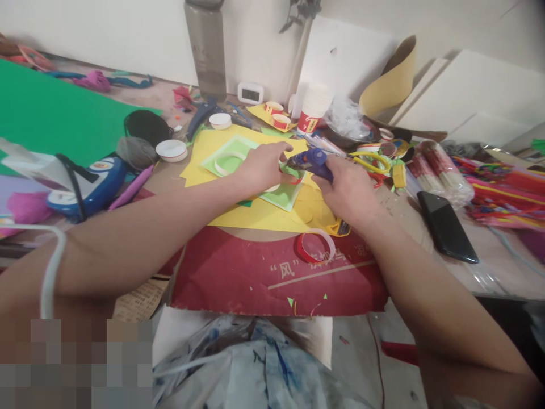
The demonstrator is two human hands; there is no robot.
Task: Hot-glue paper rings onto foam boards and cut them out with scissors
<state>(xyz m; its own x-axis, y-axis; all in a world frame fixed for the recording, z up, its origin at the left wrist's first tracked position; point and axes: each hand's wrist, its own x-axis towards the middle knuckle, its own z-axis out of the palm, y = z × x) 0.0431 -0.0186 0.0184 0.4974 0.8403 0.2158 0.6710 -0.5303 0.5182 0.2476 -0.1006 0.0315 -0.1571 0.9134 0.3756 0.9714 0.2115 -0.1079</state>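
My right hand (351, 187) is wrapped round a blue glue gun (315, 161), its dark nozzle pointing left at the fingers of my left hand. My left hand (266, 165) is closed at the fingertips on a red-edged paper ring (294, 180), partly hidden by the hand and the gun. Beneath my left hand lie light green square cards (283, 196) on a yellow sheet (204, 207). A pale paper ring (227, 168) rests on the left card. Nearer to me, a red and white paper ring (303, 250) stands on red cardboard (238, 267).
Paper cups (313, 111), a small digital clock (251, 92) and a grey bottle (208, 51) stand along the back. On the right are a black phone (448, 227) and pipe cleaners (506, 187). Cup bottoms (171, 150) and a blue-white device (91, 184) lie to the left.
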